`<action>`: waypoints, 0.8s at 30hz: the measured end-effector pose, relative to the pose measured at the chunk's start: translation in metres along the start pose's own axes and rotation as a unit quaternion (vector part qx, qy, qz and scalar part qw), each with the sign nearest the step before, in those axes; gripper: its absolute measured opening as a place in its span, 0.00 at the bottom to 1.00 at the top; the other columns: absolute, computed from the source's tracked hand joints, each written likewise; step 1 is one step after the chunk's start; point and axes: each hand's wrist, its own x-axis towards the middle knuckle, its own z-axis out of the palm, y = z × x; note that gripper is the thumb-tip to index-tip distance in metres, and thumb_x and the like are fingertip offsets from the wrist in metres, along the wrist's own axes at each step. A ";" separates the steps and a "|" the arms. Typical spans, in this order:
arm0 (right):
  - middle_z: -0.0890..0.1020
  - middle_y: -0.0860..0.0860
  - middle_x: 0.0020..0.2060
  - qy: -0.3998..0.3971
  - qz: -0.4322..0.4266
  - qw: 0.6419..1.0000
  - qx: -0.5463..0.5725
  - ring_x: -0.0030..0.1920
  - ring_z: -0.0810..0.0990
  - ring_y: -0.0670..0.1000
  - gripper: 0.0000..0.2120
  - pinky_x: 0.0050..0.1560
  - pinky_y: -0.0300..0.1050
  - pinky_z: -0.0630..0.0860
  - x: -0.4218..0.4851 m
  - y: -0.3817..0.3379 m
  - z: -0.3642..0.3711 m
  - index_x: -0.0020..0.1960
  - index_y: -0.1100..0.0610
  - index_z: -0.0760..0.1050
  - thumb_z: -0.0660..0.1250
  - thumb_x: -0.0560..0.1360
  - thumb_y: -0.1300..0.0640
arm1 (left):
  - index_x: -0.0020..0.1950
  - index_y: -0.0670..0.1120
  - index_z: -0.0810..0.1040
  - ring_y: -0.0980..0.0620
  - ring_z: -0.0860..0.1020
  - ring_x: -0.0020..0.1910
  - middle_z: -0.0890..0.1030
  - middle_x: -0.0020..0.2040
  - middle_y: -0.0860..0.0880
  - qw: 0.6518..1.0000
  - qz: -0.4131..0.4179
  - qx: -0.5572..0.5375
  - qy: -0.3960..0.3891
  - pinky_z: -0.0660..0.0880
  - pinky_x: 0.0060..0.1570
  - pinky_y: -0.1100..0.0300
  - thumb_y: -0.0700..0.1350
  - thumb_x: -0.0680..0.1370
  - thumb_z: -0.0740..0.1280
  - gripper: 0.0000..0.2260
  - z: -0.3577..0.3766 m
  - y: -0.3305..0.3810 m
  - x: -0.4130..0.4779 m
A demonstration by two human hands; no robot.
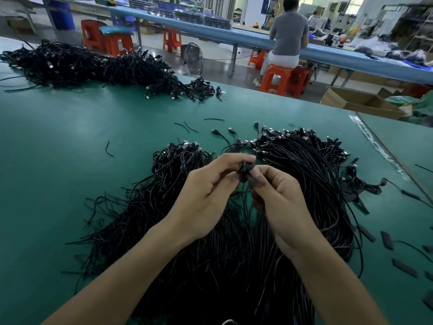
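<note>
Above the cable pile, the left hand and right hand pinch one cable end between them.

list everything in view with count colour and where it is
table: one, green, foreground
near pile: one, black cables, table's near middle
far pile: one, black cables, table's far left
cable: one, black, over the near pile
wire bits: several, black, loose between the piles
tabs: several, black, table's right edge
stools: several, orange, floor beyond
bench: one, blue, background
person: one, grey top, seated at the bench
boxes: a few, brown, floor at right
left hand: one, pinches the cable
right hand: one, pinches the cable
</note>
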 end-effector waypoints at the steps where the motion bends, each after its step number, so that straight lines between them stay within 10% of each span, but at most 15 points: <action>1: 0.76 0.41 0.26 -0.001 0.011 1.000 0.010 0.27 0.72 0.38 0.09 0.29 0.29 0.69 0.000 0.001 0.000 0.43 0.57 0.77 0.63 0.79 0.55 | 0.60 0.51 0.81 0.45 0.81 0.50 0.83 0.50 0.50 0.999 -0.005 -0.036 0.001 0.79 0.53 0.46 0.43 0.80 0.60 0.13 0.000 0.001 -0.001; 7: 0.72 0.42 0.27 0.009 0.047 0.999 0.020 0.27 0.66 0.41 0.09 0.26 0.32 0.65 0.002 0.007 -0.001 0.42 0.54 0.79 0.65 0.76 0.50 | 0.52 0.51 0.75 0.60 0.82 0.44 0.85 0.45 0.55 0.991 -0.024 -0.114 0.058 0.76 0.44 0.69 0.38 0.78 0.69 0.09 0.002 -0.003 -0.002; 15: 0.83 0.44 0.38 0.009 -0.065 0.984 -0.166 0.39 0.80 0.44 0.06 0.42 0.38 0.78 0.002 0.008 -0.002 0.44 0.51 0.79 0.67 0.79 0.56 | 0.59 0.54 0.77 0.58 0.83 0.46 0.86 0.48 0.54 0.987 -0.034 -0.131 0.081 0.78 0.44 0.67 0.42 0.74 0.74 0.16 0.000 -0.006 -0.005; 24: 0.79 0.52 0.33 0.026 -0.066 0.985 -0.156 0.33 0.72 0.52 0.08 0.36 0.51 0.73 0.003 0.008 -0.002 0.42 0.55 0.79 0.66 0.79 0.58 | 0.51 0.57 0.83 0.53 0.77 0.40 0.77 0.44 0.52 0.992 0.044 0.049 0.107 0.74 0.36 0.61 0.40 0.72 0.76 0.13 -0.004 -0.018 -0.003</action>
